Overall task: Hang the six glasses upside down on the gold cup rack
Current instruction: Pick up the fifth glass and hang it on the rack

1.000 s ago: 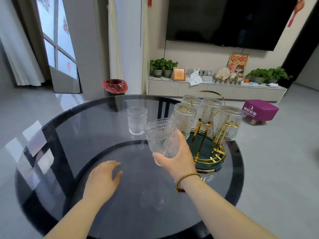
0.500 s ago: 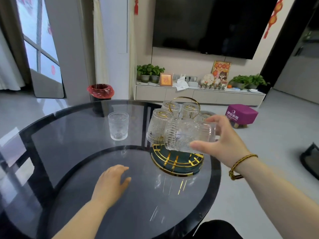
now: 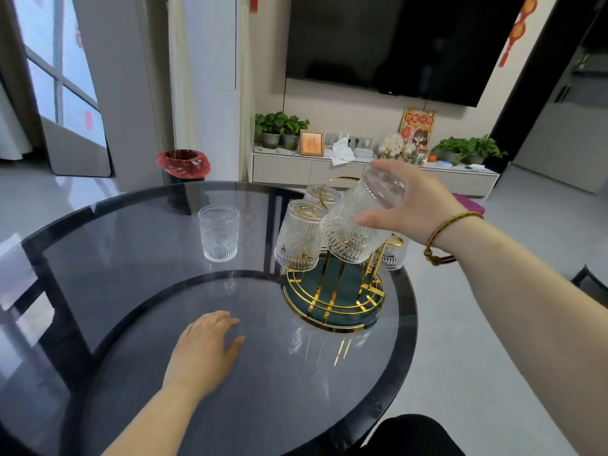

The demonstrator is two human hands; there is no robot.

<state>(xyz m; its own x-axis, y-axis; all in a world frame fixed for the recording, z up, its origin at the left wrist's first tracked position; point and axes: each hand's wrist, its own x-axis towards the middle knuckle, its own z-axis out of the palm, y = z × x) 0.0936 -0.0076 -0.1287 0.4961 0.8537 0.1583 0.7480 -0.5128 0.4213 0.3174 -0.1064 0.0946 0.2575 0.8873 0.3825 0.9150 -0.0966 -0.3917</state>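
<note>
The gold cup rack, on a dark green base, stands at the right side of the round glass table. My right hand grips an embossed clear glass by its base, tilted mouth-down over the rack's front pegs. A second glass hangs upside down on the rack's left peg, another behind it, and one shows partly behind my wrist. One glass stands upright on the table left of the rack. My left hand rests flat on the tabletop.
The table's dark rim curves close past the rack on the right. Beyond the table are a red-lined bin, a low white cabinet with plants and a wall television. A purple stool is partly hidden behind my wrist.
My right hand has turned the held glass from sideways to mouth-down and raised it over the rack. The view shifted slightly; my left hand stays on the table.
</note>
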